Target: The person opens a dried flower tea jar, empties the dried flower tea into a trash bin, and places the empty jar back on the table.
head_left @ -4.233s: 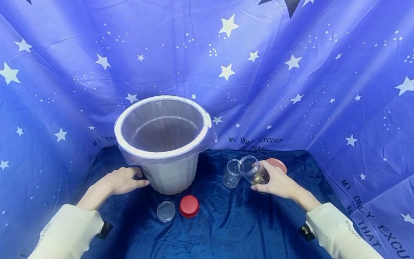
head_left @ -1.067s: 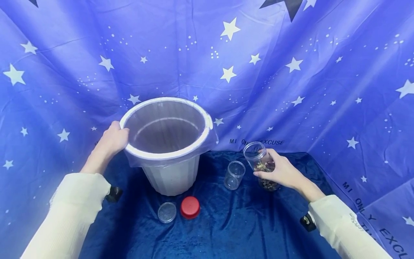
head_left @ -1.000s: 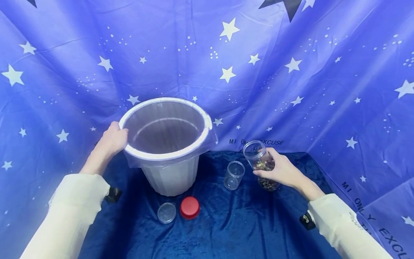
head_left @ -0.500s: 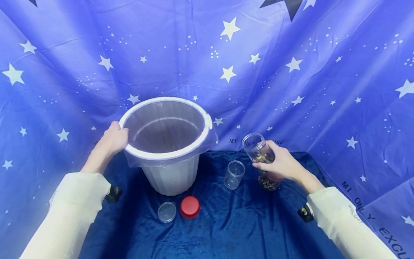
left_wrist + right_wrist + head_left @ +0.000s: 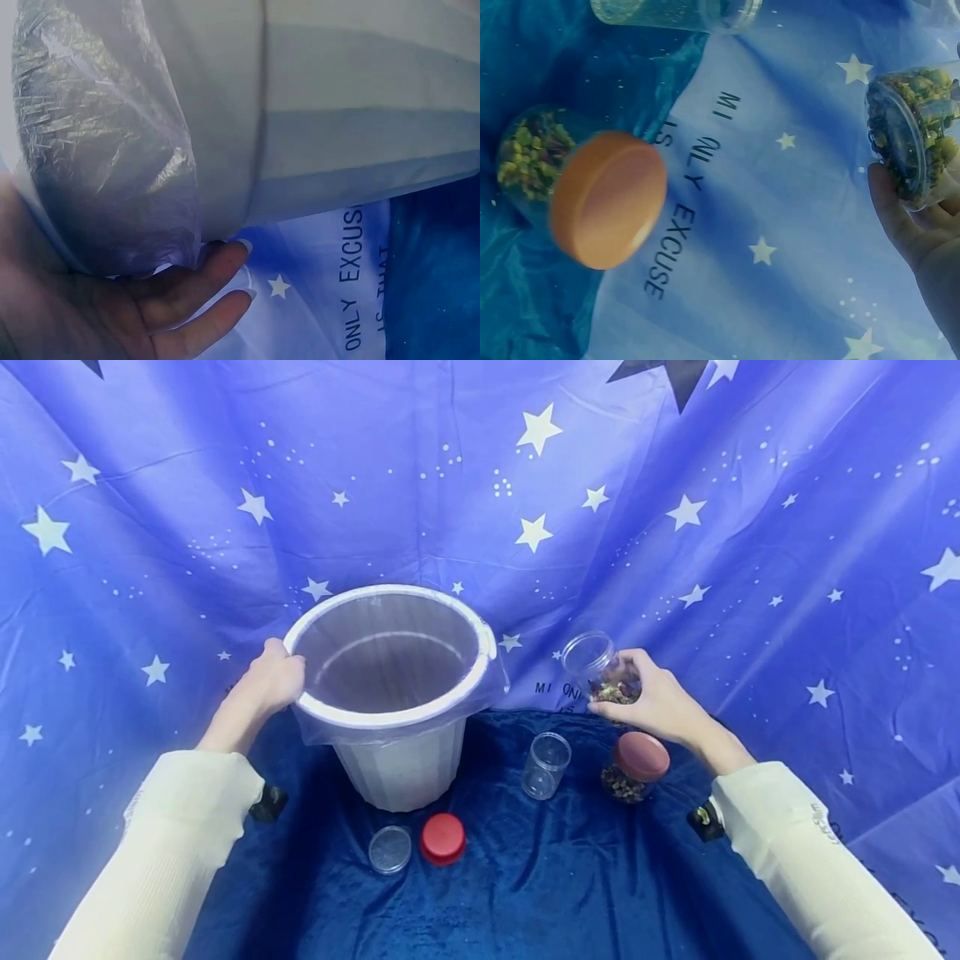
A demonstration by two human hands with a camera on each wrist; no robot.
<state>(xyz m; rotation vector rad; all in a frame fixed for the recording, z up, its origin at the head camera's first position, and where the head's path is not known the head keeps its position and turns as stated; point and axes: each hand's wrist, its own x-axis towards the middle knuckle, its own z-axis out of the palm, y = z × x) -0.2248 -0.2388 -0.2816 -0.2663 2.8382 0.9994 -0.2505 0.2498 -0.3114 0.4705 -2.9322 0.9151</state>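
At the left side of a white trash can [image 5: 397, 768] lined with a clear plastic bag [image 5: 105, 142], my left hand [image 5: 272, 678] grips the rim, its fingers below the edge in the left wrist view. My right hand [image 5: 656, 697] holds a lidless clear jar [image 5: 588, 656] raised above the cloth, mouth leaning toward the can. Dried yellow-green and dark bits [image 5: 915, 127] lie in the lower part of that jar. Below it stands a second jar of similar bits with an orange-pink lid [image 5: 642, 757]. An uncovered clear jar [image 5: 546, 766] stands between this one and the can.
A clear round lid [image 5: 390, 850] and a red cap [image 5: 443, 839] lie on the dark blue cloth [image 5: 510, 893] in front of the can. A blue star-print curtain [image 5: 420, 510] hangs close behind and along both sides.
My left hand has moved from beside the can's lower wall up to its rim. My right hand has lifted the jar upward, uncovering the orange-pink-lidded jar behind it.
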